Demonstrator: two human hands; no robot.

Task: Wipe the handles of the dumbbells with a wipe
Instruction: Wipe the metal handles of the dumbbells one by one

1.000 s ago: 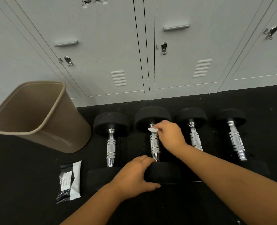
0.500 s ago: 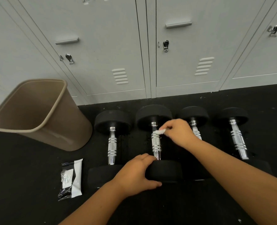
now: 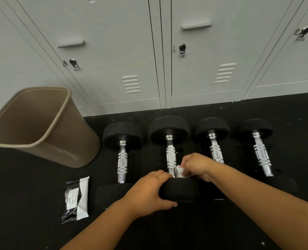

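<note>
Surroundings: one tan waste bin (image 3: 41,127) at left centre; one wipe packet (image 3: 76,199) lower left on black floor (image 3: 23,213); grey lockers (image 3: 113,51) across the top.

Dumbbells: four, side by side at centre, long axes running near to far.

Second dumbbell (image 3: 170,154): left hand (image 3: 149,192) wrapped over its near weight, hiding part of it; right hand (image 3: 196,166) pinching one white wipe (image 3: 179,171) against the handle's near end.

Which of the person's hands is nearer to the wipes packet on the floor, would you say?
Left. The left hand grips a dumbbell's near head beside the wipes packet; the right hand is farther right.
</note>
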